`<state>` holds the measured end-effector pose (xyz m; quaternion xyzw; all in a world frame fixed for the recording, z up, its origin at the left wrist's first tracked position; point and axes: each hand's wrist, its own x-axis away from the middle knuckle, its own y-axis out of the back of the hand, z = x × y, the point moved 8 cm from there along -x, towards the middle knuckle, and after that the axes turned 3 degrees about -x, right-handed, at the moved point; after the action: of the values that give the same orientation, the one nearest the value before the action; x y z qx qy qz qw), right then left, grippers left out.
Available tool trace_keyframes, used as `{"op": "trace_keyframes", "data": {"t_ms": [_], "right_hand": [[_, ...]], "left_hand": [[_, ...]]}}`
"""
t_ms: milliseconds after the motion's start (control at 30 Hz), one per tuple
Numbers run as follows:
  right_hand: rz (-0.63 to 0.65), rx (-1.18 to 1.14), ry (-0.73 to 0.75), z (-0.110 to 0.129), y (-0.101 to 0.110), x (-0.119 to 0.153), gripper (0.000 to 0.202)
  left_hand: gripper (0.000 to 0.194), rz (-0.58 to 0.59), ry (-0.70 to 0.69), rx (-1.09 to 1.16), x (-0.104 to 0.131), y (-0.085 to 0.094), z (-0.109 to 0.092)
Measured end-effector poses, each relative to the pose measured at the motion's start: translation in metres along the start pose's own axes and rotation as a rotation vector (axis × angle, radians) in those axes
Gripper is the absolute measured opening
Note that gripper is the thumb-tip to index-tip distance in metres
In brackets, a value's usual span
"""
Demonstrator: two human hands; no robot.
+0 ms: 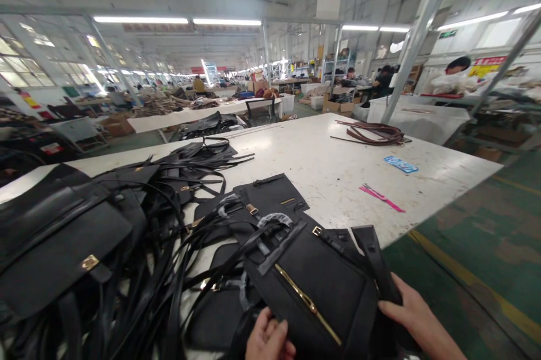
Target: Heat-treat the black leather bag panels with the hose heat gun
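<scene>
A black leather bag piece [325, 275] with a gold zipper [302, 295] and a small gold buckle [316, 231] lies before me at the table's near edge. My left hand [270, 337] has its fingers curled at the piece's lower left edge, thumb and fingers pinched there. On the right side, my right hand [408, 309] grips a folded black leather side strip [378, 264] between thumb and fingers; it stands up along the bag piece. Behind lies another black panel [276, 194] with a zipper. Plastic-wrapped handles [274, 219] sit between them.
A heap of black bags [63, 236] and loose straps covers the left of the white table [296, 146]. To the right lie pink-handled tweezers or a similar tool [382, 198], a blue patterned card [400, 165] and brown straps [372, 133]. Several people work farther back.
</scene>
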<state>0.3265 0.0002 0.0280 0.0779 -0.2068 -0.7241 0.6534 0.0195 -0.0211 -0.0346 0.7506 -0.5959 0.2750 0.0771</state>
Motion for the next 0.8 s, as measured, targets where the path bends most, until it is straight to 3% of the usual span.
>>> {"op": "trace_keyframes", "data": {"t_ms": [133,233,333,467,533,667,800], "right_hand": [[-0.049,0.114,-0.031,0.001,0.013,-0.017,0.026],[-0.058,0.146,-0.065,0.011,0.019,-0.024,0.045],[-0.006,0.181,-0.053,0.042,0.016,-0.025,0.071],[0.169,0.141,0.145,0.111,-0.007,-0.022,0.069],[0.332,0.068,0.135,0.13,-0.027,-0.023,0.068],[0.654,-0.06,-0.114,0.128,-0.068,-0.028,0.071],[0.791,-0.039,-0.151,0.121,-0.098,-0.036,0.067]], "left_hand": [[0.055,-0.016,-0.048,-0.104,-0.012,-0.006,-0.025],[0.054,-0.011,-0.038,-0.096,-0.017,-0.014,-0.029],[0.061,-0.002,-0.025,-0.025,-0.016,-0.018,-0.027],[0.065,0.02,-0.011,-0.004,-0.014,-0.018,-0.024],[0.066,0.025,-0.013,0.008,-0.015,-0.018,-0.023],[0.073,-0.001,-0.074,0.099,-0.021,-0.019,-0.019],[0.076,-0.002,-0.103,0.124,-0.024,-0.022,-0.013]]}}
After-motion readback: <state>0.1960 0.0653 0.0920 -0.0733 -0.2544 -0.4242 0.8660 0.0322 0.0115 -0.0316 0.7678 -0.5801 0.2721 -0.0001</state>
